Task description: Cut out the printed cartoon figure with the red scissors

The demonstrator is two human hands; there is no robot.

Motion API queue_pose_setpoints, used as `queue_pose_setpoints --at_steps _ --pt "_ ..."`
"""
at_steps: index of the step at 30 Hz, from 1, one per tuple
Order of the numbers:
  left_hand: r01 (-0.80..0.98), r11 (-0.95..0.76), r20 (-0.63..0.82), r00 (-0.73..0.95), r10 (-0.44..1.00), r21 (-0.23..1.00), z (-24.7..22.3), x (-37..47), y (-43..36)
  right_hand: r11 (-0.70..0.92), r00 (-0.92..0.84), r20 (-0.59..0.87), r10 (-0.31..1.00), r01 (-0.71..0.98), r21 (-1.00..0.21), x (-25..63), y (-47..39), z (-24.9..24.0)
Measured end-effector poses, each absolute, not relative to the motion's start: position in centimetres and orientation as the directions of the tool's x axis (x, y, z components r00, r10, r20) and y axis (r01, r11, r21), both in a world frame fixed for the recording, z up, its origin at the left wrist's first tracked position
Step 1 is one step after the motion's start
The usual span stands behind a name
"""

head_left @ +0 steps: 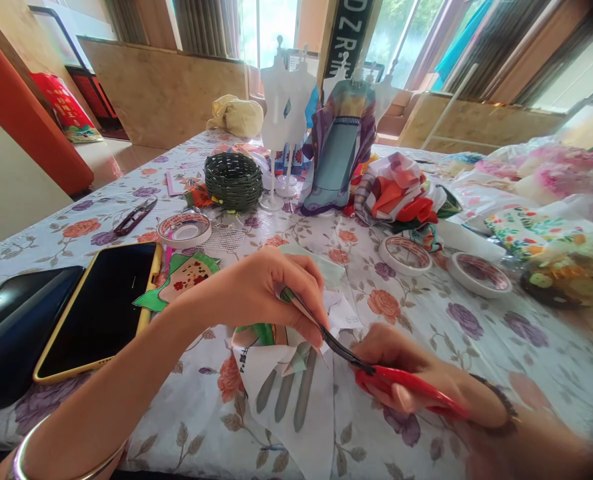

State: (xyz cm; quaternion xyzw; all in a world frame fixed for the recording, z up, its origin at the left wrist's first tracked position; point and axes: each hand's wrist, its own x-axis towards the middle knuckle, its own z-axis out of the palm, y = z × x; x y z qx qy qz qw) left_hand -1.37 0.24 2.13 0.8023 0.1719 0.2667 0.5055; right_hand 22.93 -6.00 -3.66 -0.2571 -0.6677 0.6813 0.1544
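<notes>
My right hand [401, 353] grips red-handled scissors [411, 388], whose dark blades point up and left toward my other hand. Between the fingertips of my left hand [266, 287] is a narrow green-edged printed strip [295, 300], right at the scissor blades. Whether it is paper or cloth I cannot tell. Under both hands lies a white printed sheet [319, 427] with long grey-green shapes and a few printed characters; part of it is hidden by my left hand. A green-bordered cutout with red specks [190, 277] rests beside my left wrist.
A yellow-cased phone [101, 310] and a dark glossy case [21, 327] lie at left. Thread snips [136, 217], tape rolls [185, 228] [405, 255] and a dark woven basket [233, 181] sit farther back. White dress forms [275, 107] stand behind, near bunched fabric [401, 190].
</notes>
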Motion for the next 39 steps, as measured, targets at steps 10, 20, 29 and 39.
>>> queue_pose_setpoints --at_steps 10,20,29,39 --pt "-0.005 -0.424 0.254 0.807 0.534 0.906 2.2 -1.5 0.4 -0.104 -0.798 -0.21 0.564 0.184 -0.977 22.4 -6.3 -2.1" --pt "0.0 -0.457 0.275 0.799 0.535 0.89 2.1 -1.7 0.5 -0.071 -0.836 -0.176 0.52 0.163 -0.984 22.6 -6.0 -3.2" --pt "0.012 -0.422 0.253 0.785 0.566 0.907 2.2 -1.6 0.2 -0.09 -0.853 -0.097 0.513 0.059 -0.994 22.9 -6.2 -4.4" --pt "0.034 -0.433 0.242 0.787 0.568 0.901 2.2 -1.6 0.3 -0.04 -0.828 -0.127 0.547 0.126 -0.991 22.8 -6.4 -4.4"
